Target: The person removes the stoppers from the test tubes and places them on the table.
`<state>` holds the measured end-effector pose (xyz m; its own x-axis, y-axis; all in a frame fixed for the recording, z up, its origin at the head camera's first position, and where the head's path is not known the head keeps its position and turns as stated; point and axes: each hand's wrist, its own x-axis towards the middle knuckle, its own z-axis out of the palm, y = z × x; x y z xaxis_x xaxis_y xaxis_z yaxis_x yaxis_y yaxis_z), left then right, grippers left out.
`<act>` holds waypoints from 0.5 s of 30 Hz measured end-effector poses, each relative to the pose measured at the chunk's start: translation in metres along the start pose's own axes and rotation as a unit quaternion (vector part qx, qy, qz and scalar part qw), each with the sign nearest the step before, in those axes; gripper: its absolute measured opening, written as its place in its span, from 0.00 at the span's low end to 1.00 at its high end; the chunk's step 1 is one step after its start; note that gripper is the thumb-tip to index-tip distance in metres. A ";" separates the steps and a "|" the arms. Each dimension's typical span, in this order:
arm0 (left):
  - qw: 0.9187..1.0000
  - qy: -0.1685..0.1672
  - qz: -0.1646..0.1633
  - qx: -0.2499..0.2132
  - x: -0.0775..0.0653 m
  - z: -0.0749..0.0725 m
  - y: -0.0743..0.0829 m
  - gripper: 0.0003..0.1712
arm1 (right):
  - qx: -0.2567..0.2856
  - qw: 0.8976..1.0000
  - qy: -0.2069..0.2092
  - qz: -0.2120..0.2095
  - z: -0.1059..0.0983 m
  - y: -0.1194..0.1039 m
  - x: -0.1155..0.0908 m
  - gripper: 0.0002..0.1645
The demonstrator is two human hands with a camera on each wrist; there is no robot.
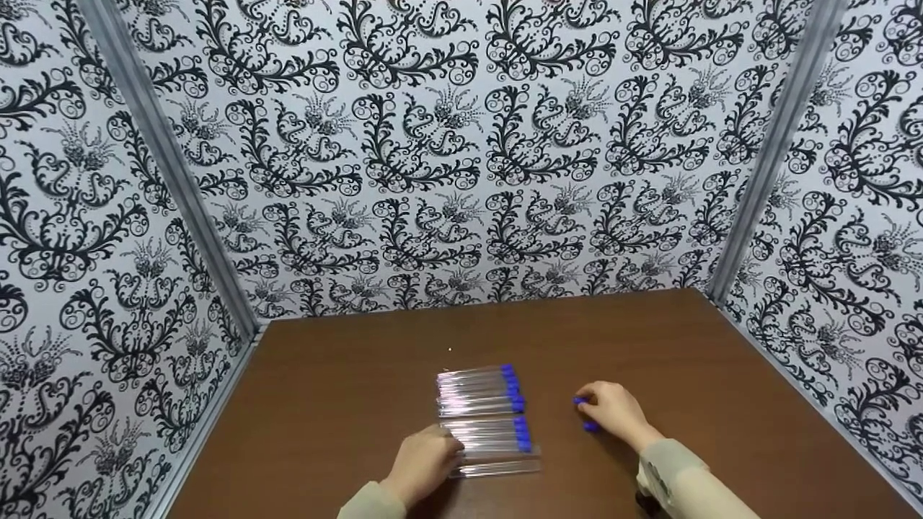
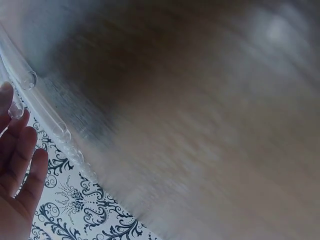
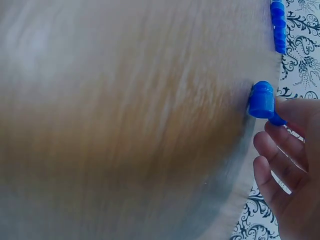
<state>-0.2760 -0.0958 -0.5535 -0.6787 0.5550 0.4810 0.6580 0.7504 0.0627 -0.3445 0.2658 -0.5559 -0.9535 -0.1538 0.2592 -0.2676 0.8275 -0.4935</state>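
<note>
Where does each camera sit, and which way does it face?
Head: on the head, facing forward and down at the table; left hand, right hand and sleeves show.
Left wrist: on that wrist, facing rounded ends of clear tubes; fingers show.
Right wrist: on that wrist, facing loose blue caps; fingers show.
Head and right wrist share those caps.

The head view looks forward and down; the wrist views, close over the table (image 1: 346, 382), share its patterned wallpaper (image 1: 447, 137).

Right fingers (image 3: 287, 141) pinching a blue cap (image 3: 277, 120) (partly hidden), a nearer cap (image 3: 261, 102) beside it; upper right, a row of further caps (image 3: 278, 31) on the worktop (image 3: 125, 100).
</note>
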 end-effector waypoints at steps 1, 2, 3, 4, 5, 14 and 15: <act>1.000 -0.001 -0.001 -0.001 0.000 0.000 0.000 0.02 | 0.001 1.000 -0.002 0.001 0.000 0.000 0.000 0.08; 1.000 -0.002 -0.001 -0.002 -0.001 0.000 0.001 0.02 | 0.001 1.000 -0.005 0.003 0.000 0.001 -0.001 0.08; 1.000 -0.002 0.000 -0.003 -0.001 0.001 0.001 0.02 | 0.001 1.000 -0.007 0.004 0.000 0.001 -0.001 0.08; 1.000 -0.001 0.002 -0.001 -0.001 0.002 0.000 0.02 | 0.001 1.000 -0.010 0.006 0.000 0.001 -0.001 0.08; 1.000 0.001 0.002 0.001 -0.002 0.002 0.000 0.02 | 0.001 1.000 -0.012 0.007 0.001 0.001 -0.001 0.08; 1.000 -0.002 -0.001 0.000 -0.001 0.006 -0.001 0.07 | -0.005 1.000 -0.023 0.007 0.003 0.002 -0.003 0.07; 1.000 -0.008 -0.003 -0.003 -0.001 0.005 -0.001 0.07 | -0.006 1.000 -0.024 0.007 0.003 0.002 -0.004 0.08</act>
<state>-0.2774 -0.0953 -0.5587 -0.6879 0.5558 0.4668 0.6553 0.7521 0.0702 -0.3419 0.2661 -0.5606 -0.9629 -0.1669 0.2119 -0.2521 0.8363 -0.4869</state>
